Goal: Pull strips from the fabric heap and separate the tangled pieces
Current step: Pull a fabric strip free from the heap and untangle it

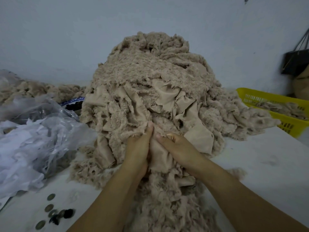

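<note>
A tall heap of beige fleece fabric (150, 77) fills the middle of the white table (260, 164), fluffy on one side and smooth on the other. At its near foot, my left hand (138, 148) and my right hand (178, 148) sit side by side. Both grip the same smooth-backed fabric strip (158, 153), which hangs bunched between them and is still joined to the tangle. Fingertips of both hands are buried in the fleece. More loose fleece trails down toward me between my forearms.
Crumpled clear plastic bags (38, 138) lie at the left, with more fleece (33, 89) behind them. A yellow plastic basket (270, 97) holding fleece pieces stands at the right. Several coins and dark bits (53, 213) lie at the near left. A dark bag (296, 62) hangs on the wall.
</note>
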`<action>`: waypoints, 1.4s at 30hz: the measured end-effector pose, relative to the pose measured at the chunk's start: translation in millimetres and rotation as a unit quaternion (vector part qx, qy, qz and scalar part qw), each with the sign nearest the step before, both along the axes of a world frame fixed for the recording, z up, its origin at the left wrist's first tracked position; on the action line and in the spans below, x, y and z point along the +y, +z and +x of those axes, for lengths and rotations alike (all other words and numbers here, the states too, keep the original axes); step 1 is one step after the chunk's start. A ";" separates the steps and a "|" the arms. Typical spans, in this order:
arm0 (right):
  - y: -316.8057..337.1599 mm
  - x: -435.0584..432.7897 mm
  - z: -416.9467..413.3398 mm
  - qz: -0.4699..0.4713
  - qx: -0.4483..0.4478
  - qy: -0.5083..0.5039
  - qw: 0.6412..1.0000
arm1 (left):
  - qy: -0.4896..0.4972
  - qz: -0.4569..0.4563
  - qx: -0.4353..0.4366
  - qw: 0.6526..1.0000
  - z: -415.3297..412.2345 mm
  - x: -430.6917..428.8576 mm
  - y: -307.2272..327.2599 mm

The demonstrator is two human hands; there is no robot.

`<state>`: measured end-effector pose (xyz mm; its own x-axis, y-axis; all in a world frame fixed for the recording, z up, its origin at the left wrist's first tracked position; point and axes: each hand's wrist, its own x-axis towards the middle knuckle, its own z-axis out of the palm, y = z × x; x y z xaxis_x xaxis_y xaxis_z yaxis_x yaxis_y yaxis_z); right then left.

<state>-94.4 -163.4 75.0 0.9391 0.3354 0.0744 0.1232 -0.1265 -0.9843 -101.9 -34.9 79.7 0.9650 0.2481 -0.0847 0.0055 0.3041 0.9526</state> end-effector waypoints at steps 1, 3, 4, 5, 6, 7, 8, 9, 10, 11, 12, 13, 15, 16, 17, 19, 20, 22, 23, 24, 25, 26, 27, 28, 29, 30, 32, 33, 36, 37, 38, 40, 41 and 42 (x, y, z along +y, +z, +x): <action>0.3 -0.6 -1.2 -0.013 -0.009 0.012 1.000 | 0.014 -0.026 -0.002 1.000 2.2 4.7 1.2; 0.9 -4.1 -2.1 -0.018 -0.010 0.021 1.000 | 0.046 -0.117 -0.025 0.992 10.6 23.6 1.1; 1.8 -7.4 -1.2 0.007 0.003 0.007 1.000 | 0.059 -0.167 -0.039 0.983 14.0 33.0 1.9; 4.2 -11.4 -0.1 0.047 0.022 -0.019 0.998 | 0.068 -0.206 -0.044 0.975 16.8 39.7 1.7; 7.0 -15.6 2.3 0.098 0.037 -0.053 0.993 | 0.070 -0.227 -0.042 0.970 18.5 42.8 0.6; 9.6 -19.9 6.1 0.146 0.053 -0.088 0.984 | 0.059 -0.232 -0.036 0.970 18.3 42.1 -0.1; 11.1 -24.4 9.9 0.186 0.068 -0.122 0.973 | 0.039 -0.217 -0.029 0.975 16.6 38.8 -0.2; 13.6 -28.0 12.7 0.229 0.086 -0.149 0.958 | 0.011 -0.171 -0.020 0.985 14.2 33.7 -0.2; 14.6 -31.6 15.8 0.268 0.103 -0.167 0.943 | -0.019 -0.086 -0.008 0.996 10.6 28.2 0.8; 15.9 -34.8 18.0 0.299 0.119 -0.179 0.930 | -0.047 0.029 0.005 0.998 7.0 24.0 1.9; 16.5 -38.4 20.0 0.326 0.129 -0.190 0.917 | -0.069 0.151 0.013 0.986 3.3 22.1 2.6; 18.3 -41.0 20.4 0.356 0.135 -0.200 0.903 | -0.088 0.256 0.015 0.962 0.2 21.9 3.3; 20.1 -46.5 22.7 0.408 0.132 -0.216 0.877 | -0.129 0.386 -0.002 0.913 -5.5 24.6 3.5; 19.9 -49.0 24.7 0.421 0.128 -0.222 0.870 | -0.147 0.412 -0.010 0.899 -8.2 25.4 3.5; 19.6 -51.0 26.6 0.431 0.127 -0.225 0.865 | -0.155 0.428 -0.018 0.890 -10.4 24.9 3.5; 18.9 -53.0 29.3 0.449 0.140 -0.224 0.854 | -0.128 0.430 -0.059 0.892 -10.7 21.8 1.2; 18.8 -53.2 30.5 0.456 0.148 -0.222 0.849 | -0.086 0.433 -0.091 0.893 -8.8 20.2 -0.5; 18.9 -51.3 30.6 0.456 0.149 -0.219 0.850 | 0.010 0.452 -0.147 0.880 -3.0 18.3 -3.3; 18.6 -49.4 30.9 0.437 0.140 -0.224 0.860 | 0.040 0.459 -0.176 0.870 -1.7 15.8 -2.6; 17.8 -46.5 31.3 0.403 0.127 -0.234 0.875 | 0.038 0.458 -0.210 0.863 -2.0 12.3 -0.5; 17.1 -42.4 31.2 0.367 0.114 -0.243 0.891 | -0.002 0.451 -0.242 0.859 -4.1 8.2 2.1; 15.6 -38.2 31.0 0.340 0.103 -0.249 0.901 | -0.064 0.449 -0.266 0.850 -7.0 2.5 3.0; 13.8 -35.3 31.3 0.324 0.095 -0.255 0.906 | -0.121 0.479 -0.280 0.823 -10.5 -3.7 1.9; 12.4 -33.9 31.6 0.315 0.089 -0.261 0.908 | -0.160 0.526 -0.291 0.783 -14.2 -10.2 -0.7; 11.6 -34.4 31.6 0.313 0.087 -0.266 0.908 | -0.179 0.575 -0.302 0.739 -15.8 -14.5 -5.4; 11.5 -35.8 31.7 0.314 0.088 -0.269 0.906 | -0.182 0.608 -0.310 0.708 -15.8 -15.9 -8.9; 11.0 -39.5 32.5 0.311 0.089 -0.277 0.905 | -0.165 0.595 -0.312 0.722 -15.3 -13.9 -6.8; 9.9 -41.1 33.4 0.317 0.087 -0.274 0.904 | -0.151 0.556 -0.296 0.762 -15.4 -10.5 -2.9; 5.6 -40.4 33.9 0.321 0.067 -0.257 0.909 | -0.076 0.282 -0.165 0.942 -18.1 -2.3 10.8; 4.6 -39.0 33.1 0.304 0.058 -0.255 0.916 | -0.078 0.136 -0.118 0.981 -16.3 2.5 13.2; 3.5 -37.7 32.5 0.289 0.052 -0.253 0.922 | -0.116 -0.007 -0.077 0.990 -13.0 7.6 13.5; 3.0 -36.4 31.2 0.276 0.057 -0.241 0.929 | -0.174 -0.190 -0.009 0.966 -11.9 17.3 16.6; 2.8 -35.8 30.5 0.275 0.064 -0.234 0.931 | -0.187 -0.228 -0.001 0.956 -11.7 20.0 15.8; 2.3 -35.0 30.1 0.273 0.070 -0.229 0.932 | -0.194 -0.243 -0.004 0.950 -11.3 21.5 15.6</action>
<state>-64.3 -198.4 77.3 0.9876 -0.1560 -0.0170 0.0456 0.3892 -0.9200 -113.3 -13.4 95.4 0.9771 -0.1929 -0.0903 0.2000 0.6852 0.7004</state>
